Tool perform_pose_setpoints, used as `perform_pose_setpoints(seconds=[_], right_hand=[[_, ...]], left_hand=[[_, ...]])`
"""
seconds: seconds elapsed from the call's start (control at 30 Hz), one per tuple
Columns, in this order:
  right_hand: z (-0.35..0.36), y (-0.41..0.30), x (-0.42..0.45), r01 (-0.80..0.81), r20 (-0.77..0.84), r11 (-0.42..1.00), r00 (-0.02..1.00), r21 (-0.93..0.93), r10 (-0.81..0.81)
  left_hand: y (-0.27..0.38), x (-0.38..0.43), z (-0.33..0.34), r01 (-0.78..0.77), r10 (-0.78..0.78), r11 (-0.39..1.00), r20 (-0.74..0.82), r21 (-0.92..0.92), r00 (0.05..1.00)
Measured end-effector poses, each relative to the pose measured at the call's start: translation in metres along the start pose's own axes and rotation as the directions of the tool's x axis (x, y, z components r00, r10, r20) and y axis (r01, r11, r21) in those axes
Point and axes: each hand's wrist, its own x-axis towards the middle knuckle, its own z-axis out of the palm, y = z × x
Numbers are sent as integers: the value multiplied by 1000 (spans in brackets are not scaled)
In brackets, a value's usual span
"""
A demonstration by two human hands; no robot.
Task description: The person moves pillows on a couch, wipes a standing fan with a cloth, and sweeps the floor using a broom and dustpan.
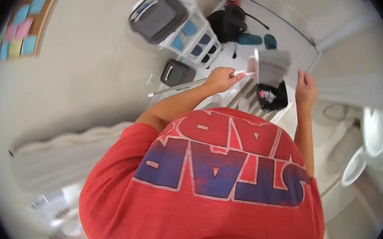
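My left hand (223, 79) grips the pole of a flat mop (184, 84) close to its head, the pole running back past my forearm. The mop head is raised on edge, with a grey, blurred cloth pad (273, 66) on the side towards my right hand. My right hand (307, 87) is beside the pad, a small gap apart, its fingertips pinched together; I see nothing between them. Below the pad is a bin with a black liner (279, 99), with pink and whitish waste (267, 95) inside. The pad hides part of the bin.
A white rack (184, 49) with slippers stands by the wall, a grey lidded bin (161, 16) on top. Another grey bin (177, 74) sits on the floor. Beyond are a black bag (228, 22) and teal slippers (248, 39). A striped mat (243, 95) lies ahead; a toilet (376, 132) is right.
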Motion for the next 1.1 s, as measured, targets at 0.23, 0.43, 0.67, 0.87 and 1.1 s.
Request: perform_pose_setpoints(seconds=[0.23,0.43,0.67,0.87,1.1], right_hand=[[51,27,-28,171,411,975,906,-139,-101],[94,-24,-47,342,909,923,417,-177,20],[148,-106,-84,489,872,851,316,189,-375],[212,-140,-77,575,931,779,77,250,-356],[281,-180,-66,643,908,647,-224,411,-354]], left_hand=[[-20,-37,-29,38,-61,993,-213,-113,975],[-31,-93,-75,86,-297,925,-562,-369,772],[-71,-198,-143,-500,-745,601,-664,-623,-68],[-81,-288,-185,-494,-753,656,-455,-571,-474],[-54,-373,-173,-662,-737,620,-23,-422,-675]])
